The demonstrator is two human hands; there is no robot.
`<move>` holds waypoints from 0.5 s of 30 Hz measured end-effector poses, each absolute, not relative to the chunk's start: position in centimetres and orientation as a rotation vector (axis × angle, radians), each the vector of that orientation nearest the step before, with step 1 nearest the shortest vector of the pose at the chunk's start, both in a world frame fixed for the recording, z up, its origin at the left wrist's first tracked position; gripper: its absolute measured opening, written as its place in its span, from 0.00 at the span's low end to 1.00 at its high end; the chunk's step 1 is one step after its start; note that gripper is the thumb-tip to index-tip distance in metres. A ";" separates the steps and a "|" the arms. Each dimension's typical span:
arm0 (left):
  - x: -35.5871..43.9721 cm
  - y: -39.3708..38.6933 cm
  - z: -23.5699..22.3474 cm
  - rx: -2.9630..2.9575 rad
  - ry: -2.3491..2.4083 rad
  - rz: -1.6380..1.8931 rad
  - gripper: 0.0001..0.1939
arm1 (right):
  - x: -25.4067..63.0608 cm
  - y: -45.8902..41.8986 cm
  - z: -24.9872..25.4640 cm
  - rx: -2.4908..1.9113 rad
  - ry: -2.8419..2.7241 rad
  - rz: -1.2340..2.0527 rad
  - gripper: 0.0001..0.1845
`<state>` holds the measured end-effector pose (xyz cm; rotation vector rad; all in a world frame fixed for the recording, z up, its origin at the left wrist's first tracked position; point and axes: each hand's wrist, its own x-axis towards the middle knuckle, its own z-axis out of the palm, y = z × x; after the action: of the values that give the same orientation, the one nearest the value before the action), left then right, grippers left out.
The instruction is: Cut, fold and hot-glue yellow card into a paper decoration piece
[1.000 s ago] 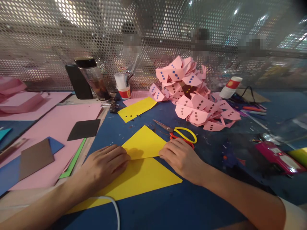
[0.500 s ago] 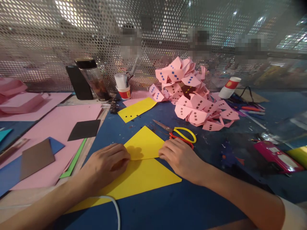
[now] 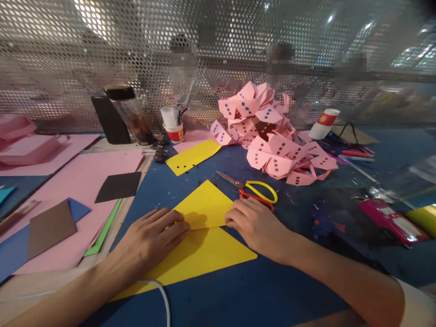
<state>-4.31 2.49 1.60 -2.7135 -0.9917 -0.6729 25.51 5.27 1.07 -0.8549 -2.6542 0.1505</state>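
Observation:
Yellow paper (image 3: 207,254) lies on the dark blue table in front of me, its upper part (image 3: 207,200) rising to a point. A crosswise edge runs between my hands; I cannot tell whether it is a fold or a second sheet. My left hand (image 3: 155,234) presses on the left end of that edge, fingers together and fairly straight, thumb hidden. At the right end, the bent fingers of my right hand (image 3: 250,222) grip the paper. Scissors (image 3: 257,188) with yellow and red handles lie just beyond my right hand, blades pointing left.
Pink folded paper pieces (image 3: 272,131) with dark squares are heaped at the back. Behind stand a paper cup (image 3: 175,133), a bottle (image 3: 131,116) and a phone (image 3: 111,120). A white cable (image 3: 165,297) crosses the paper's near edge. Coloured sheets (image 3: 119,186) lie left, a magenta device (image 3: 391,220) right.
My left hand's fingers have straightened and shifted slightly right along the crosswise edge. My right hand has stayed nearly in place.

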 end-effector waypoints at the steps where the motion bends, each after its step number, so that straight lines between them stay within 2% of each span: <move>1: -4.2 2.5 1.7 -2.715 -0.979 -0.667 0.11 | 25.5 5.3 1.1 -0.851 -2.651 0.153 0.10; 11: -4.0 3.0 1.1 -2.744 -1.007 -0.673 0.07 | 25.1 5.1 1.1 -0.860 -2.603 0.185 0.08; 15: -4.2 2.8 0.6 -2.782 -1.047 -0.685 0.05 | 24.9 5.2 1.0 -0.826 -2.613 0.090 0.07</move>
<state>-4.19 2.83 0.57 -2.7823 -1.0472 -0.6849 24.92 5.16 0.97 -0.8257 -2.6132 0.0905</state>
